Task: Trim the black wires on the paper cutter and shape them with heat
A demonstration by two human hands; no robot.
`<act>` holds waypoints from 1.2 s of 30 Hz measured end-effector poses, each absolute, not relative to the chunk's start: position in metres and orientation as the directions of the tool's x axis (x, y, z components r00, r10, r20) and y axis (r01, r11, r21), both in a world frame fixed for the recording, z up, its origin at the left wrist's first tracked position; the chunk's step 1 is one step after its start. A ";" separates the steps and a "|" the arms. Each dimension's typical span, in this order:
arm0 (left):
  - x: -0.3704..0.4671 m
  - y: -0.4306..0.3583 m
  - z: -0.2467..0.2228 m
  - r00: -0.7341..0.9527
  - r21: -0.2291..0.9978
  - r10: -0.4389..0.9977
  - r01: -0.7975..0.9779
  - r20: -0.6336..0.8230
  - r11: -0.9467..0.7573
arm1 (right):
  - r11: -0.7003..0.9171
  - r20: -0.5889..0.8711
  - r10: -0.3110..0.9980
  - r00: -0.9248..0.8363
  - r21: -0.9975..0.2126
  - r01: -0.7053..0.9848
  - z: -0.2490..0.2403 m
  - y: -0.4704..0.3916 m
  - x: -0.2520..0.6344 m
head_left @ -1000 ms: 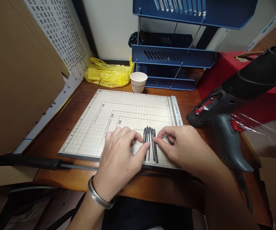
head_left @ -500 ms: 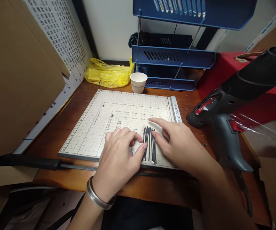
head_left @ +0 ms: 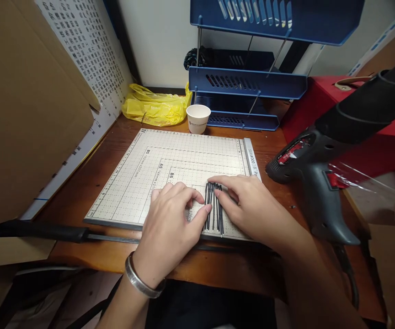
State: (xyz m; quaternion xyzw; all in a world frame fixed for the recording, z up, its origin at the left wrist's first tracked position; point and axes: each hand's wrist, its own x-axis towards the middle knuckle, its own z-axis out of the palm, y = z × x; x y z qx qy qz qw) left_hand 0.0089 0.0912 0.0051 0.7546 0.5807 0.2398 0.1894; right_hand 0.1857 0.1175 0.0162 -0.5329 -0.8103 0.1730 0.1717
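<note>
A row of thin black wires (head_left: 213, 210) with small silvery near ends lies on the gridded bed of a paper trimmer (head_left: 129, 183). My left hand (head_left: 174, 214), with a metal bangle at the wrist, has its index finger and thumb closed on the wires' left side; its other fingers are curled. Over the far ends stretches the index finger of my right hand (head_left: 252, 205). The right thumb touches the wires from the right, apart from that finger. The trimmer's black-handled blade arm (head_left: 63, 232) runs along the near edge.
A heat gun (head_left: 324, 169) stands at the right, its cord hanging down, before a red box (head_left: 321, 91). Behind the trimmer are a paper cup (head_left: 198, 119), a yellow plastic bag (head_left: 156, 107) and a blue tiered tray rack (head_left: 248, 82). Cardboard (head_left: 29, 114) borders the left.
My right hand has moved slightly left. Its index finger has come down to the wires' far ends, and the thumb has shifted left across them. My left hand stays in place.
</note>
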 end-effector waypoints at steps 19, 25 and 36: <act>0.010 0.090 0.006 0.198 0.566 0.969 0.787 0.146 -0.247 | 0.292 0.087 0.954 -0.287 -0.484 0.825 0.021 0.118 0.194; 0.012 0.089 0.005 0.177 0.544 0.971 0.804 0.163 -0.238 | 0.257 0.053 0.963 -0.263 -0.469 0.845 0.022 0.118 0.198; 0.013 0.090 0.007 0.185 0.541 0.972 0.808 0.143 -0.233 | 0.283 0.064 0.955 -0.290 -0.484 0.828 0.023 0.117 0.196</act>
